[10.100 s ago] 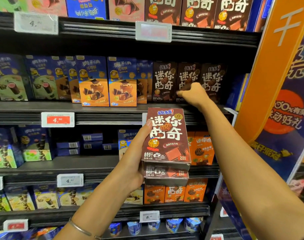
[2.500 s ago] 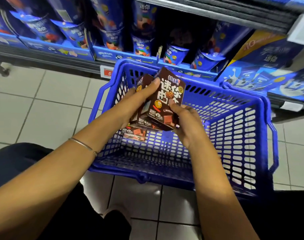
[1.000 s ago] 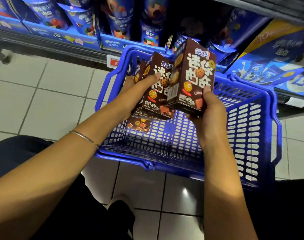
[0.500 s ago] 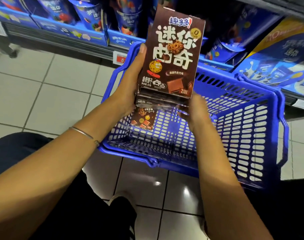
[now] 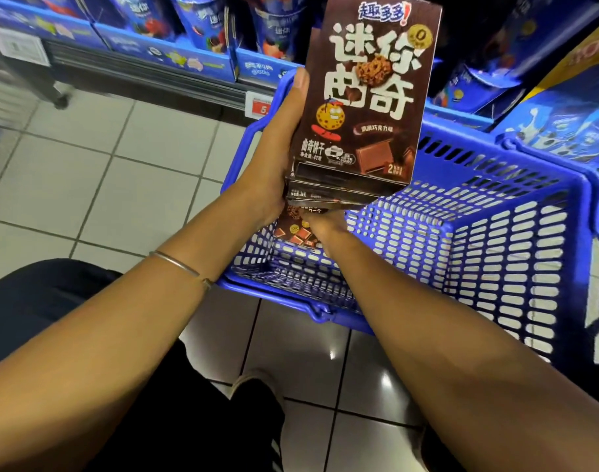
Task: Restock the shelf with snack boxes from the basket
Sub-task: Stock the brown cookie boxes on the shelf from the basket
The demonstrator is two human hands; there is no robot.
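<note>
Several boxes up: my left hand (image 5: 274,172) is gripping a stack of dark brown cardboard snack boxes (image 5: 366,90) above the blue plastic mesh basket (image 5: 495,233).
Against half a second ago, the stack is sitting higher and nearer the camera, and my right hand (image 5: 325,226) is now reaching down to a single brown snack box (image 5: 291,229) lying flat on the basket floor. The stack's long axis is running upright, its printed face turned to me and its top leaning toward the shelf (image 5: 189,81). The stack is hiding the right fingers, so I cannot tell whether they are grasping; the frame is cutting the stack's top corner.
</note>
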